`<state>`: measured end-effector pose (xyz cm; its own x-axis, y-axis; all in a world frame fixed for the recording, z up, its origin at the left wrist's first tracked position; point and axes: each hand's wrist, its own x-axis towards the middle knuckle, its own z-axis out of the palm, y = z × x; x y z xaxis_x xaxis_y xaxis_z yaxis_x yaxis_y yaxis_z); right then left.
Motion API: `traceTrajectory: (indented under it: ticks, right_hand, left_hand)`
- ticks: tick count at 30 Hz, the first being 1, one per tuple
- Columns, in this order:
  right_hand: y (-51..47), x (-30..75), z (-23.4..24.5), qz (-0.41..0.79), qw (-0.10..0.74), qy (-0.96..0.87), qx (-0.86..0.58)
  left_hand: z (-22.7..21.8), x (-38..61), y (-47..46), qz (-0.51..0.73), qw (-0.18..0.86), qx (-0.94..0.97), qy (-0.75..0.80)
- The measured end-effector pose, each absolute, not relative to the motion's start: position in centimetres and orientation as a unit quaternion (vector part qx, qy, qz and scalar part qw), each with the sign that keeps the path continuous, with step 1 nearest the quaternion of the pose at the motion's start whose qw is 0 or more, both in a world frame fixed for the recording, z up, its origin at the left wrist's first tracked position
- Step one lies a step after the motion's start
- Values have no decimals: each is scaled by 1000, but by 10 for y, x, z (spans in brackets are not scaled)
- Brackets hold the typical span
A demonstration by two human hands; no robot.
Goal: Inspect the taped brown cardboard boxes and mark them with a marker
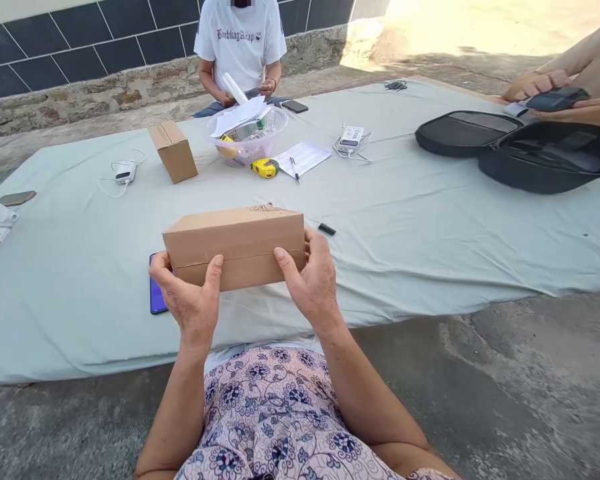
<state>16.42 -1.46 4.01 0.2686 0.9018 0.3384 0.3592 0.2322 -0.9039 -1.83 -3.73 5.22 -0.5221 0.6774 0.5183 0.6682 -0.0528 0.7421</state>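
Between my two hands is a brown cardboard box (240, 245), held tilted over the near edge of the cloth-covered table. My left hand (193, 297) grips its left end, thumb on the side facing me and fingers mostly hidden behind. On the right end my right hand (313, 280) is closed, its thumb pressed on the same side near a seam. Dark markings show on the box's top face. Partly covered by my left hand and the box, a phone with a blue-purple screen (157, 297) lies on the cloth. A small black object (327, 229) rests just beyond my right hand.
Across the table are a second cardboard box (174, 152), a clear basin (280, 127) of papers, a yellow tape measure (265, 168), and a pen (295, 169) on a sheet. An open black case (505, 167) lies right. One person sits opposite; another's hands (560, 93) hold a dark device.
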Motion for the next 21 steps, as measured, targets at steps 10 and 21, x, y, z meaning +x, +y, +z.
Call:
traceTrajectory:
  ticks: [10,21]
  right_hand:
    - [-31,160,62,271,604,-499,-560]
    - [-27,165,49,287,583,-507,-567]
  left_hand:
    - [97,-38,-26,530,0,591,608]
    - [75,-25,-36,543,11,540,643]
